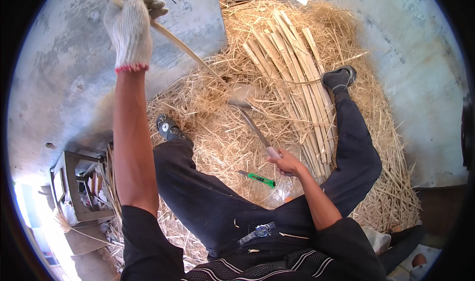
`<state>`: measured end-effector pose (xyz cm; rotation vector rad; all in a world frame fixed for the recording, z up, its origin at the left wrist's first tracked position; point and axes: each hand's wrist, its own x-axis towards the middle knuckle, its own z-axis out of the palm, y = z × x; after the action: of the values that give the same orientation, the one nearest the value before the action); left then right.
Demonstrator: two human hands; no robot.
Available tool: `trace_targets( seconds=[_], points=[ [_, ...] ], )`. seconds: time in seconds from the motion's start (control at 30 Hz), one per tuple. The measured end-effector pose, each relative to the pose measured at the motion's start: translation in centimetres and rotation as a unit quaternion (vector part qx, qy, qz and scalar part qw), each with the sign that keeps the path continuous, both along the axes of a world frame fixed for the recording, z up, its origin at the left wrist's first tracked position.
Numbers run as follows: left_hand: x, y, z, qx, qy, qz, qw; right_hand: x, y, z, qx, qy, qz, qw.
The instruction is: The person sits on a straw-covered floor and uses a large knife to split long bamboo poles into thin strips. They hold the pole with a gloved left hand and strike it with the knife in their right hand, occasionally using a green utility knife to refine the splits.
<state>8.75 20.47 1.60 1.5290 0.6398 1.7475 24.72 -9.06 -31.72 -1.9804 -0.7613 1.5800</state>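
My left hand (129, 33), in a white knitted glove with a red cuff, is raised at the upper left and closed round a long pale bamboo strip (190, 54). The strip slants down to a greyish block (243, 94) on the floor between my feet. My bare right hand (286, 163) grips the handle of a long narrow-bladed knife (256, 128). Its blade points up and to the left, with the far end at the block. I cannot tell whether the blade touches the strip. A green box cutter (261, 180) lies near my right hand, blade out.
Split bamboo strips (297, 78) lie in a bundle by my right foot (339, 78). Loose shavings (208, 117) cover the floor. A wristwatch (261, 231) rests on my lap. Grey walls (178, 28) stand close around, and a wooden shelf (74, 187) is at the left.
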Motion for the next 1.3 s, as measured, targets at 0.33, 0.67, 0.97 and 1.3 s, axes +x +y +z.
trace_targets(
  seconds=[0.33,0.67,0.97,1.3],
  points=[
    [2.2,1.6,-3.1,-0.127,0.034,-0.100,0.986,-1.0,-5.3,4.8,0.052,0.223,-0.225,0.947],
    [1.8,0.2,3.7,-0.025,-0.078,-0.040,0.996,-2.3,-7.2,4.9,0.067,0.053,-0.244,0.966],
    [5.9,1.3,-1.5,-0.123,0.002,-0.133,0.983,-5.1,-0.1,8.1,0.255,-0.119,-0.187,0.941],
    [5.9,0.5,-1.1,-0.084,-0.056,-0.137,0.985,-5.9,4.2,2.1,0.192,-0.161,-0.149,0.957]
  ],
)
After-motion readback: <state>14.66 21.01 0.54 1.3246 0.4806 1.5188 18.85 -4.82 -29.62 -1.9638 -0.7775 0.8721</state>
